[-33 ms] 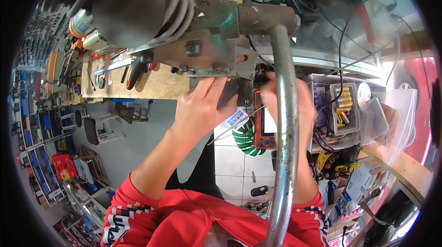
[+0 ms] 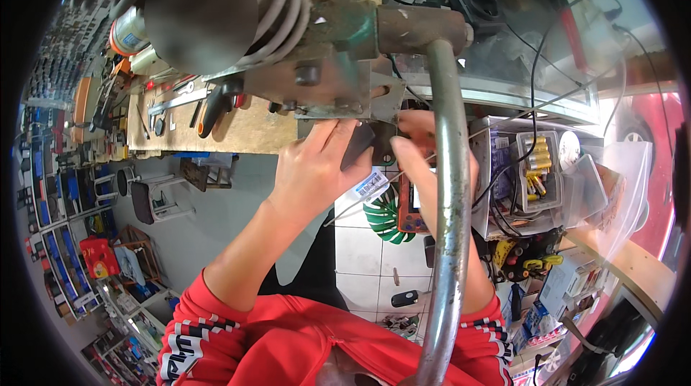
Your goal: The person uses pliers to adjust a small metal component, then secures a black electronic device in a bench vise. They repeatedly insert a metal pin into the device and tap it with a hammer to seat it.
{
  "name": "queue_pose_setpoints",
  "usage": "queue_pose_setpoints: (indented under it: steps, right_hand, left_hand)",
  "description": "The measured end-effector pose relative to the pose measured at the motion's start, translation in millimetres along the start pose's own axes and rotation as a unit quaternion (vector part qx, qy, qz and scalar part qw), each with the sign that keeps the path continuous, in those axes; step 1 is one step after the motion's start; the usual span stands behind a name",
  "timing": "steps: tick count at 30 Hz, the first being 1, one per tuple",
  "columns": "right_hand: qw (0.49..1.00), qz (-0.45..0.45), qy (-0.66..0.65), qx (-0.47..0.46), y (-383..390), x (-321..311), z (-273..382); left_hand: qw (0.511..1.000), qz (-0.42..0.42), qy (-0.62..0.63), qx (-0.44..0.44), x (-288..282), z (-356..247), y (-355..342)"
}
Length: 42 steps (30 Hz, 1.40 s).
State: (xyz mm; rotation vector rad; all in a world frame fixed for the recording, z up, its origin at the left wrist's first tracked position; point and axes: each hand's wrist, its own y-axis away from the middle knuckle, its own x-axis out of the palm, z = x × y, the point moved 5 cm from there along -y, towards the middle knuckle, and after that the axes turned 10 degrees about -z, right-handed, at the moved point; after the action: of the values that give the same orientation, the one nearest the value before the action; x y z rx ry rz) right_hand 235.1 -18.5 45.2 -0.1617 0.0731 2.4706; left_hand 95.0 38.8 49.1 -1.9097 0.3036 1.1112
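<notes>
My left hand (image 2: 308, 174) is closed round a dark, flat-sided block (image 2: 357, 144), its fingertips right under the front of a hand press (image 2: 335, 87). Beside that hand lies a white barcode label (image 2: 373, 183) along a thin grey cable. My right hand (image 2: 421, 145) is partly hidden behind the press's long steel lever (image 2: 448, 206). Its thumb and blurred fingers point left, apart from each other, near the press base; I make out nothing between them. Below it sits an orange-framed device (image 2: 412, 220), mostly covered by the hand and lever.
A wooden bench (image 2: 252, 127) at the left bears a black-handled tool (image 2: 210, 116) and metal tools. To the right stands a bin of batteries (image 2: 538, 163) crossed by black cables. A car key fob (image 2: 405, 298) and a green leaf-shaped mat (image 2: 383, 217) lie on white tiles.
My right hand has moved left and slightly up toward the press base, showing its thumb and fingers left of the lever. The lever appears slightly further right. My left hand stays put.
</notes>
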Motion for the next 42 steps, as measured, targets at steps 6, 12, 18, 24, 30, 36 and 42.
queue_pose_setpoints:
  steps: [6,12,18,24,30,36,42]
  right_hand:
    - [0.977,-0.021,0.071,-0.201,-13,27,-13]
    - [0.984,0.025,0.047,-0.171,-18,27,-7]
    - [0.951,0.024,0.138,-0.276,-19,28,-4]
    - [0.941,0.021,0.147,-0.305,-19,33,-6]
    - [0.937,0.014,0.149,-0.316,-18,34,-8]
    - [0.935,0.018,0.153,-0.318,-20,32,-2]
    - [0.941,0.023,0.153,-0.302,-21,31,-4]
  left_hand:
    - [1.000,-0.008,-0.001,0.011,2,2,2]
    - [1.000,0.005,0.001,0.001,3,4,4]
    - [1.000,-0.003,0.007,0.012,3,3,3]
    - [1.000,0.009,0.015,-0.001,2,3,3]
    - [1.000,0.005,0.009,0.005,2,3,3]
    - [1.000,0.004,0.008,-0.004,1,1,1]
    - [1.000,0.006,-0.012,0.006,3,1,2]
